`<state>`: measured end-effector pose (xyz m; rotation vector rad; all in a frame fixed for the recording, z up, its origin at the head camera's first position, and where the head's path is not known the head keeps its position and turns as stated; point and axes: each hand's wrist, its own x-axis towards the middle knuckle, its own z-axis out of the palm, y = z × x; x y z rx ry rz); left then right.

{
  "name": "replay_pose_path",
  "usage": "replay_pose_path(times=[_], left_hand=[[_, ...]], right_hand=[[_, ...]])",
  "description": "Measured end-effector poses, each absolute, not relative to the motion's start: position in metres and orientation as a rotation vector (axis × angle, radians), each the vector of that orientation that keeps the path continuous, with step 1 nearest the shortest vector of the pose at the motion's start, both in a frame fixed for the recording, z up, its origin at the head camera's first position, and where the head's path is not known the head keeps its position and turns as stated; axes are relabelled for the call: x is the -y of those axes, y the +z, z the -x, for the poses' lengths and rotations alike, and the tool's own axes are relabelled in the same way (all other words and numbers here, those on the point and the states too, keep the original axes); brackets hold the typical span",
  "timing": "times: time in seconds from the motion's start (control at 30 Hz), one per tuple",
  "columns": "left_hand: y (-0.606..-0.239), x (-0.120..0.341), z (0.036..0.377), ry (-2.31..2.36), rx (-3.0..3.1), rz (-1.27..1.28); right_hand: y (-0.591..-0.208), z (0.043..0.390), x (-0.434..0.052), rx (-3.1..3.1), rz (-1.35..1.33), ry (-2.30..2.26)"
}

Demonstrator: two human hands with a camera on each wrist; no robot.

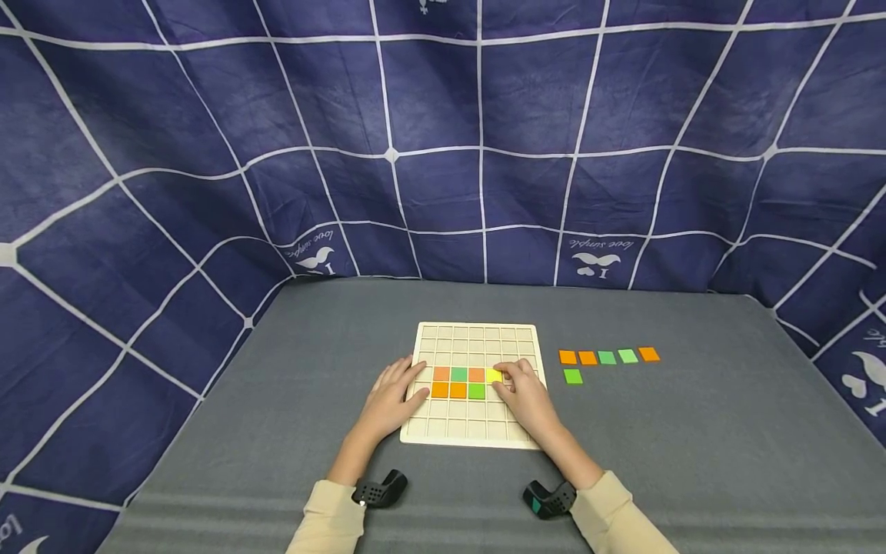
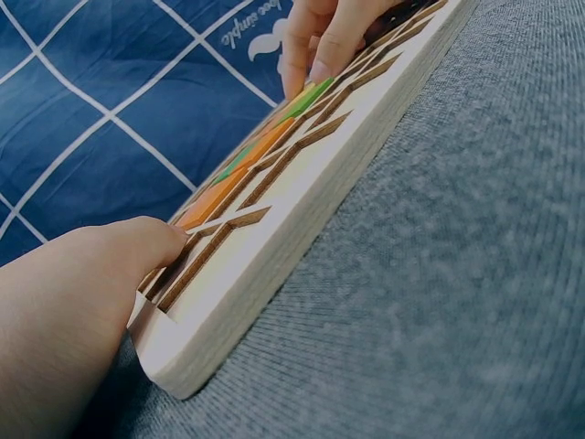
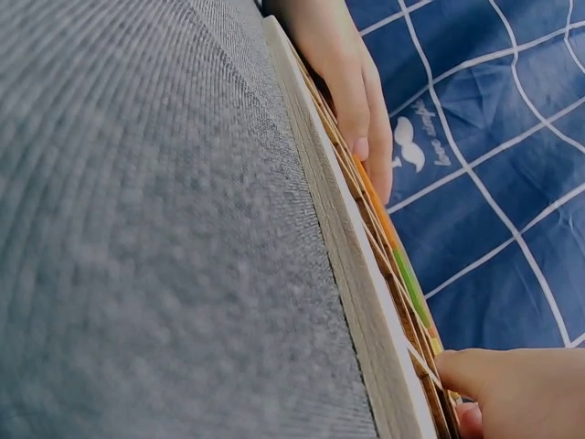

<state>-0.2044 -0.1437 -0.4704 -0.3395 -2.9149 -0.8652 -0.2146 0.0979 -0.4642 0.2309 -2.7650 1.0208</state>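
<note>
A pale wooden grid board (image 1: 471,435) lies on the grey table. Two short rows of orange and green tiles (image 1: 458,382) sit in its cells. My left hand (image 1: 398,391) lies flat on the board's left edge with fingers straight; its thumb (image 2: 101,265) rests by the board's corner (image 2: 228,302). My right hand (image 1: 517,382) pinches a yellow tile (image 1: 493,375) between thumb and forefinger, just right of the upper row. In the left wrist view those fingertips (image 2: 320,55) press at the end of the coloured row. In the right wrist view the board's edge (image 3: 338,238) runs between both hands.
Several loose tiles lie on the table right of the board: a row of orange and green tiles (image 1: 607,357) and a single green tile (image 1: 572,376) below it. A blue cloth with white lines (image 1: 443,154) hangs behind and at both sides.
</note>
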Motion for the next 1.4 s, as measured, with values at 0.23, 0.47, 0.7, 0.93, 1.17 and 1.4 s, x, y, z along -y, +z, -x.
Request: replay_pose_path(times=[0.23,0.47,0.7,0.93,1.17,1.4], left_hand=[[-0.470,0.145,0.204,-0.847,2.930,0.332],[-0.468,0.145,0.204,-0.873,2.937,0.322],[-0.467,0.146,0.205,-0.866,2.927,0.332],[-0.468,0.145,0.206,-0.860,2.924,0.345],[-0.470,0.144,0.205,-0.877,2.932,0.335],[-0.471,0.144,0.204,-0.879,2.935,0.327]], right_hand=[[-0.465,0.214,-0.098,2.760,-0.233,1.055],[-0.463,0.216,-0.098,2.720,-0.211,1.114],[-0.461,0.215,-0.098,2.697,-0.203,1.198],[-0.459,0.217,-0.102,2.625,-0.166,1.358],[-0.452,0.220,-0.117,2.617,-0.055,1.499],[-0.447,0.217,-0.138,2.628,-0.006,1.533]])
